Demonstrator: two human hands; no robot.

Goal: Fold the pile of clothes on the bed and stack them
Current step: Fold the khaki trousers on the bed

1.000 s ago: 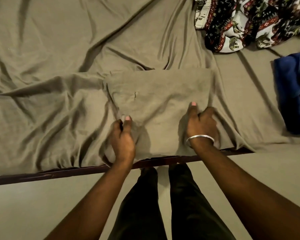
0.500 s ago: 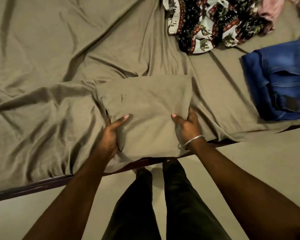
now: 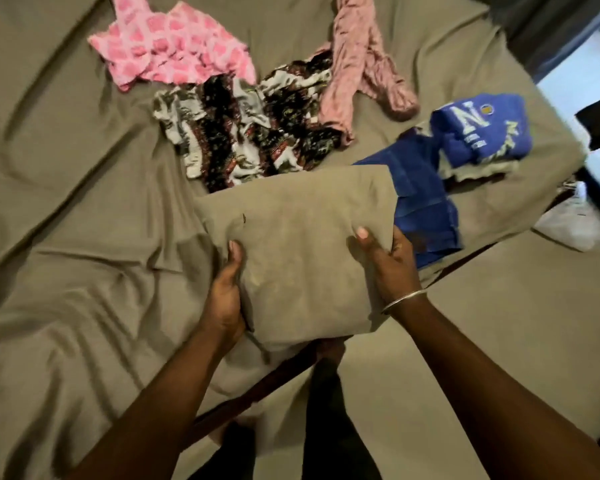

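Note:
A folded olive-brown garment (image 3: 302,251) is lifted off the bed near its front edge. My left hand (image 3: 224,296) grips its left side, thumb on top and fingers underneath. My right hand (image 3: 392,261), with a silver bangle on the wrist, grips its right side the same way. Folded blue jeans (image 3: 420,199) lie on the bed just right of the garment, partly hidden behind it. Beyond lie a black, red and white patterned garment (image 3: 243,136), a pink checked one (image 3: 170,53), a dusty pink one (image 3: 364,67) and a blue printed top (image 3: 478,129).
The bed is covered by a wrinkled olive sheet (image 3: 66,202). Its dark wooden front rail (image 3: 264,382) runs diagonally below the garment. My dark-trousered legs (image 3: 326,427) stand on the floor in front. A white object (image 3: 568,220) lies on the floor at the right.
Both hands have lifted the folded olive garment off the sheet and carried it right, toward the jeans. The view has swung up and right, bringing more clothes into sight.

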